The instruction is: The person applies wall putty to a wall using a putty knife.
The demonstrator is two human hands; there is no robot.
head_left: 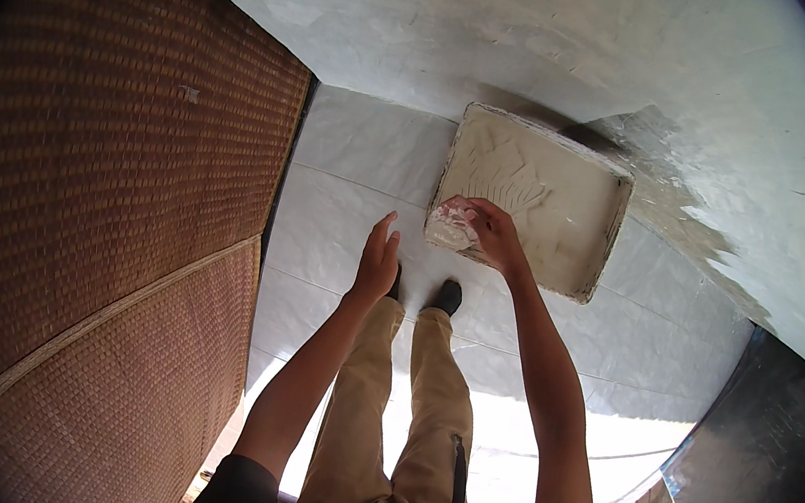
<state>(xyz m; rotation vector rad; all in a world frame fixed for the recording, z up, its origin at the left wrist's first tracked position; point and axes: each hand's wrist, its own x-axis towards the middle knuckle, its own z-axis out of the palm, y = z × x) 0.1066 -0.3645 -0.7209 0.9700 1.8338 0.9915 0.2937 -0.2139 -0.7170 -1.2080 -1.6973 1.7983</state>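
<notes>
My right hand [493, 235] grips a palm-sized pinkish lump [453, 226] smeared with off-white paste. Whether it is a sponge or a wadded cloth, I cannot tell. Hand and lump are over the near left corner of a shallow rectangular tray [615, 239]. Pale wet paste [568, 212] coats the tray's inside, with ridged streaks in its left part. My left hand [379, 261] is held out to the left of the tray, fingers stretched, holding nothing.
Pale grey sheeting [349, 195] covers the floor under my feet. Ahead rises a pale wall [430, 24] with a darker damp-looking patch [655, 162] beside the tray. A brown woven panel [131, 168] stands on the left; a dark sheet [762, 436] hangs at right.
</notes>
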